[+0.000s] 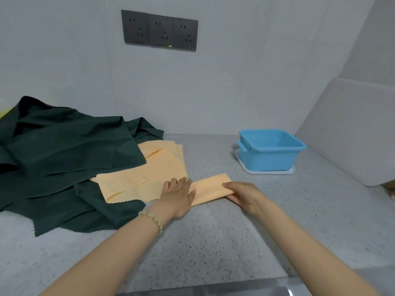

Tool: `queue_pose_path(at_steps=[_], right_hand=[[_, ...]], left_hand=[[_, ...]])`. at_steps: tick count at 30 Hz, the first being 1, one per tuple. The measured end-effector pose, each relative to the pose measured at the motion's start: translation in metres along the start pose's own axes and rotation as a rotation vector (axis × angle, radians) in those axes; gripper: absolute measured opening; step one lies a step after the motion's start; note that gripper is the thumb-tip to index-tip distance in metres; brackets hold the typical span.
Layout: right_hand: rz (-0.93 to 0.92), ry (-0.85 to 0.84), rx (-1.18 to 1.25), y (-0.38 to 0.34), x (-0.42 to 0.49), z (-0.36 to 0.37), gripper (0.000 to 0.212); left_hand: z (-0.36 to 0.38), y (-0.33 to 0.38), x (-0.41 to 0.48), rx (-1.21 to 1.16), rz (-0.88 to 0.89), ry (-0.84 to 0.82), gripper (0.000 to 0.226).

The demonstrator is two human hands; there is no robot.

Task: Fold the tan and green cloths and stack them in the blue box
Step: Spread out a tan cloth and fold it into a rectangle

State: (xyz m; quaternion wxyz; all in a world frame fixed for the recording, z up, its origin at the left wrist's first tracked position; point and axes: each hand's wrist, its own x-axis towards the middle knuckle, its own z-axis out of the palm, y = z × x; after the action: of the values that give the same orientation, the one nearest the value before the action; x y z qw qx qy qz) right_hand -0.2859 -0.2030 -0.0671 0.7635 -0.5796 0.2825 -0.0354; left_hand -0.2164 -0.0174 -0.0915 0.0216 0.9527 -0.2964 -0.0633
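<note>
A person folds at a speckled counter. The left hand lies flat, fingers spread, pressing one end of a folded tan cloth. The right hand pinches the other end, thumb on top. To fold well, the right end should probably come over to meet the left, edges aligned, then be smoothed. Loose tan cloths and crumpled green cloths lie to the left. The blue box stands empty, well apart on the right.

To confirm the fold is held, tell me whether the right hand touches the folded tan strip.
Touching. Head view: the right hand lies over the folded tan strip, thumb pinching its near edge.
</note>
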Motion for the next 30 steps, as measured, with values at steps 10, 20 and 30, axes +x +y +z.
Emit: queue_pose_path(at_steps=[10, 20, 30], right_hand=[[-0.171, -0.282, 0.010, -0.062, -0.022, 0.007, 0.012], [-0.255, -0.356, 0.147, -0.082, -0.021, -0.011, 0.049], [-0.358, -0.015, -0.094, -0.151, 0.022, -0.098, 0.029]], left_hand=[[-0.073, 0.012, 0.004, -1.193, 0.055, -0.037, 0.050], [-0.109, 0.089, 0.051, -1.818, 0.076, 0.428, 0.013], [-0.152, 0.119, 0.143, -2.039, 0.080, 0.323, 0.032]])
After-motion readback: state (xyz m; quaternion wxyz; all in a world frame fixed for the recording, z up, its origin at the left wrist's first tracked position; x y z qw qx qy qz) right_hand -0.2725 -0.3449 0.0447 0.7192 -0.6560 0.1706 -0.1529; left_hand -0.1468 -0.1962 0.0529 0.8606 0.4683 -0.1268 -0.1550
